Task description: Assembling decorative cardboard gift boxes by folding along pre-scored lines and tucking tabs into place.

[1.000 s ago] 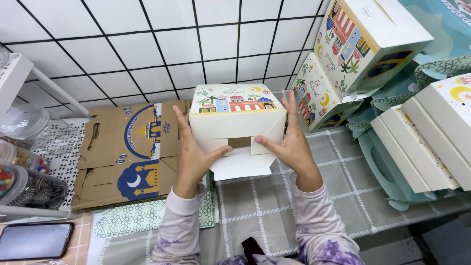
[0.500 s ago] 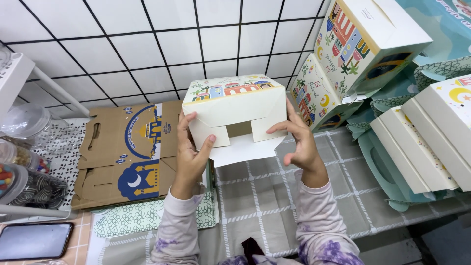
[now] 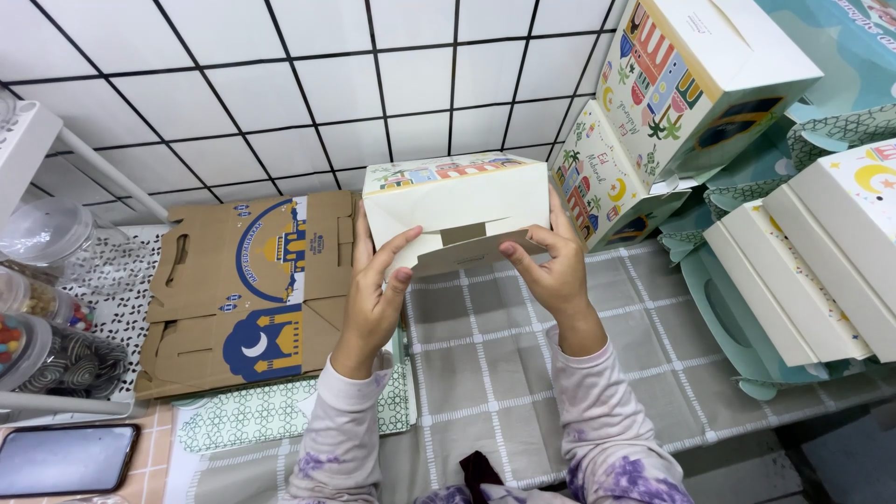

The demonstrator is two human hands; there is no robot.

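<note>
I hold a white cardboard gift box (image 3: pixel 457 201) with coloured building prints up in front of me, its plain underside turned toward me. My left hand (image 3: pixel 373 294) grips its left end, thumb pressing the bottom flap. My right hand (image 3: pixel 551 266) holds the right end, fingers pushing the same flap against the box. The flaps look nearly folded flat. The box hangs above a grey checked tablecloth (image 3: pixel 523 345).
A flat brown cardboard carrier (image 3: pixel 247 289) with blue prints lies at the left. Assembled printed boxes (image 3: pixel 695 79) and white lidded boxes (image 3: pixel 793 271) stack at the right. Clear jars (image 3: pixel 37 317) sit far left, a dark phone (image 3: pixel 65 459) at bottom left. A tiled wall (image 3: pixel 280 93) stands behind.
I have tipped the box so its underside faces me, and the hanging bottom flap has been folded up against the box under my fingers.
</note>
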